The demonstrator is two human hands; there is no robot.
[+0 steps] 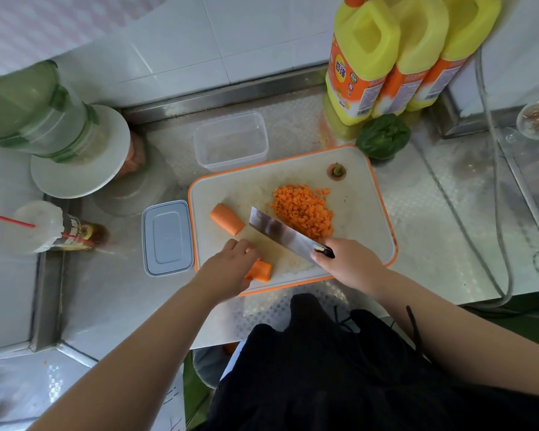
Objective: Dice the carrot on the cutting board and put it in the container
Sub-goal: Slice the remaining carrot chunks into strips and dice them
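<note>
Carrot, three lots, all on the cutting board (360,219). Lot one: short carrot piece (260,270) at the board's near edge, close to its near left corner, under my left hand (227,269), whose fingers curl over it and grip it. Lot two: longer carrot piece (227,223) near the board's left edge, lying free. Lot three: diced carrot (304,209), heaped toward the board's middle, bare board to its right and along the far edge save a cut carrot top (336,172) by the far right corner. Cleaver (285,233): my right hand (349,264) closed around its handle at the near right, blade slanting between the dice and the longer piece. Container (231,139): clear, beyond the board's far left corner, apart from it. Lid (167,237): just beside the board's left edge. Yellow bottles (395,57) and a green vegetable (383,135): back right of the countertop (442,213).
</note>
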